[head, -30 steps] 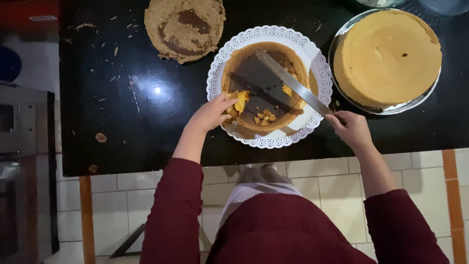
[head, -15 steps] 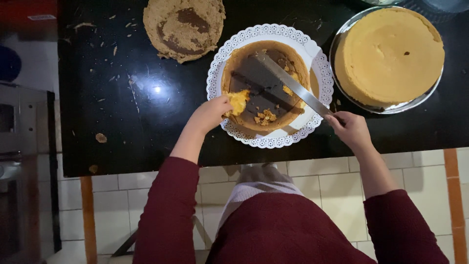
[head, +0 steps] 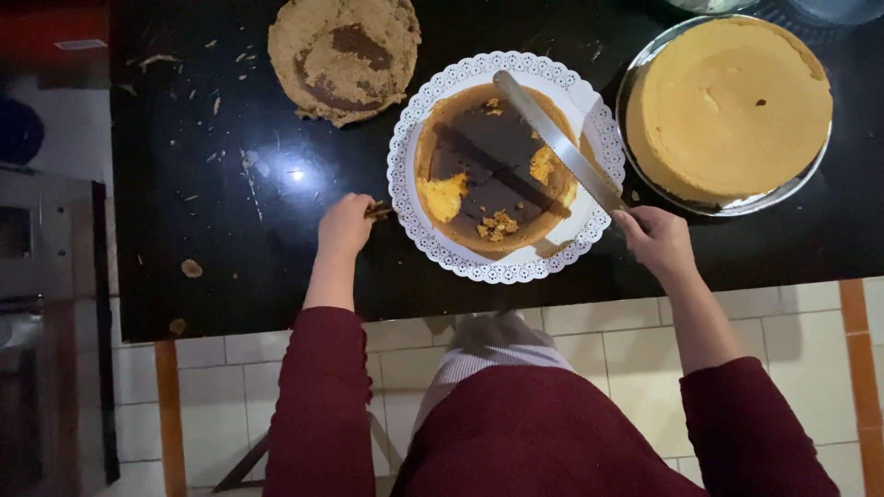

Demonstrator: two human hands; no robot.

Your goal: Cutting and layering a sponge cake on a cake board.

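Head cam looks straight down, so here's what I'd watch if I were you. Your right hand [head: 656, 241] is wrapped tight around the handle of the long spatula [head: 558, 143], and the blade runs from about 4 o'clock up toward 11 o'clock across the chocolate-covered cake layer [head: 497, 167], which sits on the white doily board [head: 589, 101] in the middle of the black table [head: 230, 230]. Your left hand [head: 344, 225] is curled shut off at 9 o'clock of the board, fingers pinched on a small brown scrap, apart from the cake. Biggest risk I see: there are loose yellow crumbs [head: 498, 225] at 6 o'clock and more torn patches at 9 and 3 o'clock on that layer. Drag the blade through those and you'd probably smear crumbs into the dark filling and rip more of the sponge. Nothing is steadying the board either, so a firm push might slide it toward the silver pan holding the plain yellow cake [head: 732, 106] at 2 o'clock, which is already just beside the board's rim. Spatula tip could also overshoot past the far edge. And the flat crumbly cake top [head: 343, 57] at 10 o'clock looks fragile, with crumbs scattered all around it, so careless lifting could break it.
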